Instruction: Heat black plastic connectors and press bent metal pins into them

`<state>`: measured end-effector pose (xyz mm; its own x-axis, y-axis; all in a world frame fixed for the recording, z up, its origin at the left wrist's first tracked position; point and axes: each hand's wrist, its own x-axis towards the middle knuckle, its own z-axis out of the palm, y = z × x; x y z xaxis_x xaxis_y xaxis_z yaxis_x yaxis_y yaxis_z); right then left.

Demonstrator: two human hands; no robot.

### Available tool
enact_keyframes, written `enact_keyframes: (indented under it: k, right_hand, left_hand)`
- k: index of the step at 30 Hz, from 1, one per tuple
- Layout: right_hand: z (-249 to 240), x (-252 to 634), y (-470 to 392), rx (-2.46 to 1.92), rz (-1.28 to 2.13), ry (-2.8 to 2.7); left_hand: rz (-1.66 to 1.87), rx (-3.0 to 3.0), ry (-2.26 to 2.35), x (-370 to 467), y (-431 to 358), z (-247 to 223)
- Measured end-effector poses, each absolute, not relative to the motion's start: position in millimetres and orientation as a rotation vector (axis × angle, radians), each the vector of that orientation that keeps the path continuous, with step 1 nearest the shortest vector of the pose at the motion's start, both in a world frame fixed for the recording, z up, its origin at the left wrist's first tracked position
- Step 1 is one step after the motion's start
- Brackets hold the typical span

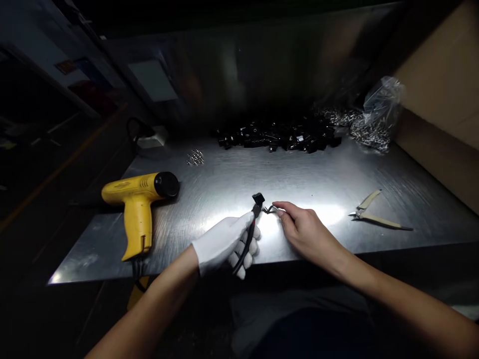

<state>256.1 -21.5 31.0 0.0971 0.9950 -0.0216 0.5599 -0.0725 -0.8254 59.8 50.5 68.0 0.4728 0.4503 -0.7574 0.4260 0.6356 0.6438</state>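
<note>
My left hand (226, 242), in a white glove, is closed around a black cable (247, 245). A small black connector (258, 198) sits at the cable's upper end, just above the gloved fingertips. To the right, my bare right hand (299, 224) pinches a short dark wire (273, 208) between thumb and index finger. The wire's bent end lies close beside the connector; whether they touch is too small to tell. Both hands are above the front part of the metal table (209, 194).
A yellow heat gun (136, 204) lies at the left, and cutting pliers (368, 212) at the right. Behind are small metal pieces (195, 157), a pile of black parts (280, 137), a plastic bag of metal parts (377, 117) and a cardboard wall (441, 99).
</note>
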Motion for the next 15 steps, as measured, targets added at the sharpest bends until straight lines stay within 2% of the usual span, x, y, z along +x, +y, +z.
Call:
enact_keyframes:
  k: [15]
  right_hand:
    - [30.8, 253.2, -6.5, -1.665, 0.788, -1.564]
  left_hand:
    - [-0.066, 0.761, 1.051, 56.6, 58.5, 60.7]
